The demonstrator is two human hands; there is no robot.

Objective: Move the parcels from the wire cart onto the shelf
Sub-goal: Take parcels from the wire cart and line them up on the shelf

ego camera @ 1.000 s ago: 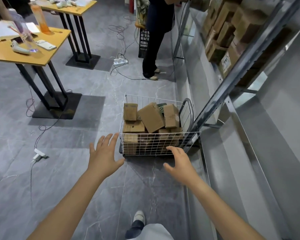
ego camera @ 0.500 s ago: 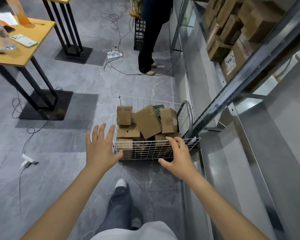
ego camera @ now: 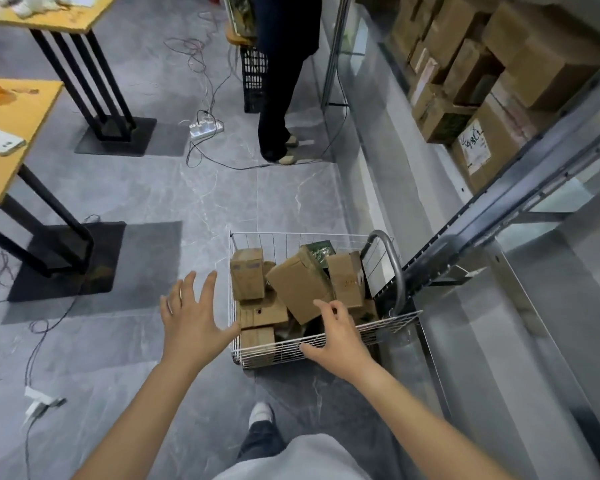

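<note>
A white wire cart (ego camera: 274,351) stands on the grey floor beside the metal shelf (ego camera: 492,306). It holds several brown cardboard parcels, the largest one (ego camera: 298,287) lying tilted in the middle, with another (ego camera: 247,273) at the left. My left hand (ego camera: 194,317) hovers open just left of the cart's near corner, fingers spread. My right hand (ego camera: 336,336) reaches over the cart's near rim, fingertips touching the large tilted parcel's lower edge, holding nothing.
More boxes (ego camera: 475,74) fill the upper shelf at the right. Another person (ego camera: 281,74) stands ahead beside a black crate (ego camera: 253,81). Yellow-topped tables (ego camera: 11,109) stand at the left. Cables and a power strip (ego camera: 207,128) lie on the floor.
I have stepped closer to the cart. My right hand moved from the near rim up to the large parcel; my left hand drew near the cart's left corner.
</note>
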